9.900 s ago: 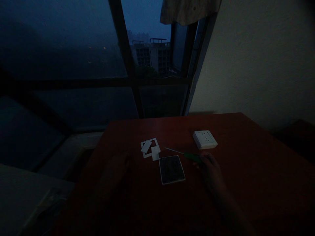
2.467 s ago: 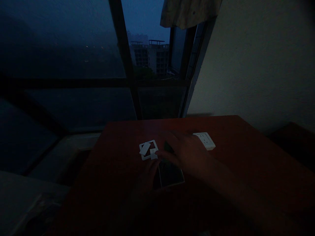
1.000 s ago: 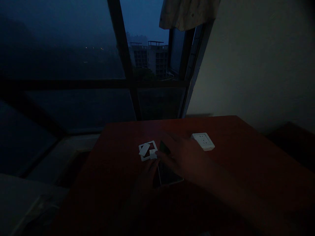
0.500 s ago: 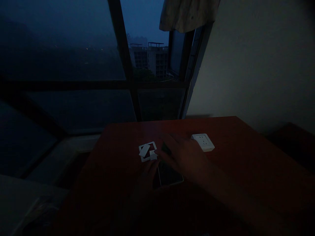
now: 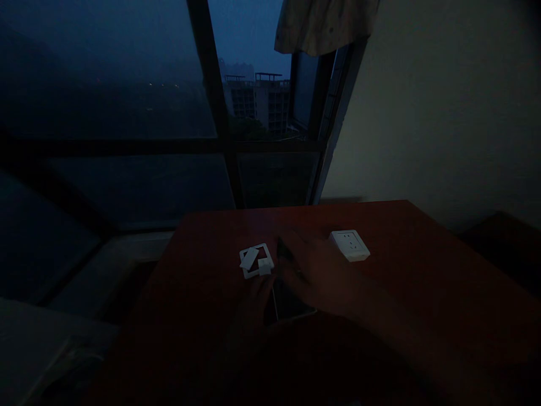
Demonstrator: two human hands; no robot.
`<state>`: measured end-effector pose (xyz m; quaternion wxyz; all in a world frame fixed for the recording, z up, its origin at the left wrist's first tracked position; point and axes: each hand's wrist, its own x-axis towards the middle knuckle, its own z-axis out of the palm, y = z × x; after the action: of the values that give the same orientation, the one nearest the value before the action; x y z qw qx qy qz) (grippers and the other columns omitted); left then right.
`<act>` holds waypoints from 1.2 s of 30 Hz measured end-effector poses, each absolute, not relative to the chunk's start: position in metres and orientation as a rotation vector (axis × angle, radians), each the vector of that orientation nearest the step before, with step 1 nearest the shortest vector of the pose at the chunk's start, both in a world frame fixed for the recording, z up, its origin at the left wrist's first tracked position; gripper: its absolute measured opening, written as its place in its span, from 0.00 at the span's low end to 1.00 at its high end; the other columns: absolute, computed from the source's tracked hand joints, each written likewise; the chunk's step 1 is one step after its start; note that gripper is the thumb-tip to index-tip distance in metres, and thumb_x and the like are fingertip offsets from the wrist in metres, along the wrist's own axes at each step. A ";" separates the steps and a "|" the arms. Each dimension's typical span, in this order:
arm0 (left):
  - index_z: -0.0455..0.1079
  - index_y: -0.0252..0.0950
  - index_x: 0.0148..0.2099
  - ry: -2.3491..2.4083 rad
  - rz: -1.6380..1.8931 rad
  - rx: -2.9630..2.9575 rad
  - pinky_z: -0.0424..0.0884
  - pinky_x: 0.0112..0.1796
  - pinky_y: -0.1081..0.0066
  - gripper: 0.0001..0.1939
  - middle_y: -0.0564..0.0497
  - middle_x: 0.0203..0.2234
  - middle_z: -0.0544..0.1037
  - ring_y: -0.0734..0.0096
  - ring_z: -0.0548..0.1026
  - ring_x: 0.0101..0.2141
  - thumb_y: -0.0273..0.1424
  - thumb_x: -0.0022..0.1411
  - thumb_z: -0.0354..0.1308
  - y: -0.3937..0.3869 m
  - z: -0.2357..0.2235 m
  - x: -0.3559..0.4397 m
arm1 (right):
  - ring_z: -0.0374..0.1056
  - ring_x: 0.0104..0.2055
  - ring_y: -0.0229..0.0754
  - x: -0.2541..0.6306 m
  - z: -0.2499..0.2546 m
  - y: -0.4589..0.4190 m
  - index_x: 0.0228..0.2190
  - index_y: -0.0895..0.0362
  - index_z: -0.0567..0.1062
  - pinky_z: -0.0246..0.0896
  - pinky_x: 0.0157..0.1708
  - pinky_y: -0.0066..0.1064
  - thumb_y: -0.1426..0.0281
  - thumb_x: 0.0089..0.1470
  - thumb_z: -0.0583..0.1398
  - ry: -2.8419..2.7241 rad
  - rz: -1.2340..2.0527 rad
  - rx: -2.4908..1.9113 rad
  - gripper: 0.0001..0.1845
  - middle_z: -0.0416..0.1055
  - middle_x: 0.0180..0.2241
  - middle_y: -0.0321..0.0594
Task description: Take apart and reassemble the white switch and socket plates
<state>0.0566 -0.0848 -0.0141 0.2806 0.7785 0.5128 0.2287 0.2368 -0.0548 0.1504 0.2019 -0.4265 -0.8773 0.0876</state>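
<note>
A square, dark-faced piece with a thin white rim (image 5: 293,301), perhaps a wall-switch or socket body, rests on the table in front of me. My left hand (image 5: 251,307) steadies it from the left, its fingers along that edge. Over its far side is my right hand (image 5: 323,273), fingers bent round a small dark object (image 5: 284,248) whose kind is lost in the gloom. Just beyond the left fingertips lies a white square frame (image 5: 245,272), with two loose white plates (image 5: 249,257) on it. A white socket (image 5: 350,243) sits to the right of my right hand.
The reddish-brown table (image 5: 406,254) reaches back to a dark-framed window (image 5: 224,113). A pale wall (image 5: 431,113) stands on the right, and a short curtain (image 5: 325,25) hangs above. The room is very dim.
The right hand has shifted slightly, its fingers pulling back from the white frame's loose plate. My left hand and the dark piece stay almost where they were.
</note>
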 end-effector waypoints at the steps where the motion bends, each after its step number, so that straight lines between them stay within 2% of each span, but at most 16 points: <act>1: 0.46 0.43 0.66 1.379 0.615 2.087 0.59 0.57 0.56 0.43 0.44 0.65 0.50 0.52 0.54 0.62 0.37 0.54 0.64 -0.085 -0.015 0.057 | 0.67 0.44 0.45 0.238 0.150 -0.055 0.58 0.59 0.56 0.61 0.37 0.35 0.69 0.59 0.51 -2.451 0.278 -1.147 0.26 0.68 0.50 0.49; 3: 0.47 0.43 0.66 1.400 0.610 2.088 0.59 0.57 0.55 0.43 0.44 0.64 0.51 0.51 0.54 0.62 0.38 0.54 0.64 -0.085 -0.015 0.057 | 0.68 0.43 0.45 0.239 0.150 -0.056 0.58 0.57 0.56 0.61 0.36 0.35 0.69 0.60 0.51 -2.467 0.287 -1.140 0.25 0.68 0.50 0.48; 7: 0.47 0.40 0.66 1.419 0.570 2.116 0.57 0.58 0.54 0.43 0.42 0.64 0.52 0.50 0.53 0.62 0.40 0.54 0.63 -0.085 -0.018 0.058 | 0.69 0.37 0.45 0.237 0.152 -0.058 0.51 0.54 0.66 0.59 0.31 0.33 0.60 0.61 0.51 -2.488 0.160 -1.294 0.19 0.71 0.41 0.44; 9: 0.46 0.40 0.67 1.422 0.570 2.128 0.58 0.57 0.54 0.43 0.42 0.64 0.51 0.51 0.54 0.62 0.40 0.54 0.63 -0.084 -0.021 0.057 | 0.68 0.40 0.46 0.237 0.154 -0.059 0.52 0.55 0.64 0.60 0.33 0.34 0.63 0.60 0.52 -2.477 0.202 -1.244 0.20 0.70 0.43 0.45; 13: 0.47 0.41 0.66 1.435 0.561 2.128 0.61 0.56 0.54 0.43 0.41 0.64 0.52 0.50 0.55 0.61 0.40 0.54 0.63 -0.085 -0.026 0.056 | 0.66 0.46 0.44 0.238 0.156 -0.061 0.59 0.55 0.55 0.61 0.39 0.35 0.73 0.58 0.52 -2.490 0.373 -1.029 0.28 0.67 0.50 0.46; 15: 0.49 0.39 0.66 1.471 0.535 2.117 0.59 0.56 0.52 0.43 0.40 0.64 0.52 0.47 0.54 0.61 0.42 0.53 0.64 -0.085 -0.025 0.056 | 0.68 0.43 0.45 0.237 0.157 -0.061 0.57 0.54 0.58 0.61 0.37 0.35 0.69 0.60 0.52 -2.504 0.315 -1.098 0.24 0.69 0.47 0.45; 17: 0.49 0.39 0.66 1.473 0.529 2.103 0.58 0.57 0.51 0.44 0.40 0.64 0.52 0.46 0.52 0.62 0.43 0.52 0.64 -0.085 -0.021 0.058 | 0.70 0.38 0.46 0.235 0.157 -0.062 0.52 0.54 0.64 0.60 0.32 0.34 0.61 0.61 0.52 -2.497 0.184 -1.263 0.20 0.72 0.43 0.45; 20: 0.47 0.40 0.66 1.410 0.567 2.078 0.58 0.57 0.53 0.45 0.43 0.64 0.53 0.49 0.53 0.62 0.41 0.52 0.65 -0.084 -0.013 0.059 | 0.70 0.33 0.46 0.233 0.158 -0.062 0.47 0.55 0.67 0.59 0.28 0.34 0.55 0.60 0.51 -2.449 0.083 -1.452 0.21 0.73 0.37 0.44; 22: 0.47 0.42 0.66 1.373 0.598 2.070 0.60 0.57 0.55 0.44 0.44 0.64 0.53 0.50 0.54 0.61 0.39 0.53 0.65 -0.085 -0.009 0.060 | 0.70 0.35 0.46 0.235 0.159 -0.063 0.51 0.56 0.65 0.60 0.31 0.35 0.60 0.60 0.52 -2.436 0.176 -1.390 0.20 0.73 0.39 0.45; 24: 0.46 0.43 0.67 1.359 0.608 2.064 0.61 0.56 0.56 0.44 0.44 0.64 0.53 0.50 0.55 0.61 0.37 0.53 0.64 -0.085 -0.007 0.060 | 0.70 0.41 0.44 0.239 0.160 -0.064 0.55 0.55 0.60 0.61 0.35 0.35 0.68 0.59 0.53 -2.448 0.325 -1.220 0.23 0.72 0.45 0.45; 26: 0.46 0.43 0.67 1.377 0.593 2.059 0.62 0.55 0.55 0.44 0.44 0.64 0.53 0.49 0.56 0.61 0.37 0.53 0.64 -0.085 -0.009 0.060 | 0.68 0.44 0.43 0.242 0.161 -0.065 0.57 0.53 0.59 0.61 0.37 0.34 0.71 0.58 0.53 -2.477 0.414 -1.081 0.25 0.70 0.47 0.43; 30: 0.51 0.40 0.65 1.430 0.574 2.082 0.61 0.56 0.53 0.42 0.42 0.62 0.56 0.47 0.57 0.60 0.40 0.52 0.65 -0.086 -0.016 0.059 | 0.70 0.37 0.43 0.237 0.159 -0.065 0.51 0.52 0.66 0.59 0.31 0.32 0.64 0.61 0.53 -2.505 0.253 -1.171 0.17 0.73 0.41 0.42; 33: 0.52 0.40 0.65 1.426 0.598 2.102 0.59 0.57 0.54 0.41 0.42 0.62 0.56 0.49 0.55 0.61 0.40 0.53 0.65 -0.086 -0.020 0.058 | 0.69 0.33 0.44 0.231 0.157 -0.066 0.46 0.55 0.69 0.57 0.27 0.31 0.59 0.61 0.51 -2.464 0.135 -1.337 0.17 0.73 0.37 0.43; 36: 0.47 0.42 0.67 1.392 0.621 2.093 0.59 0.57 0.55 0.42 0.43 0.63 0.55 0.51 0.56 0.61 0.38 0.54 0.63 -0.085 -0.020 0.058 | 0.69 0.40 0.46 0.234 0.159 -0.067 0.53 0.56 0.62 0.59 0.32 0.33 0.66 0.58 0.54 -2.457 0.309 -1.215 0.21 0.72 0.43 0.45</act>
<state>0.0578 -0.0851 -0.0199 0.2728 0.7776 0.5173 0.2306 0.2341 -0.0667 0.1589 0.1907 -0.4323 -0.8744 0.1100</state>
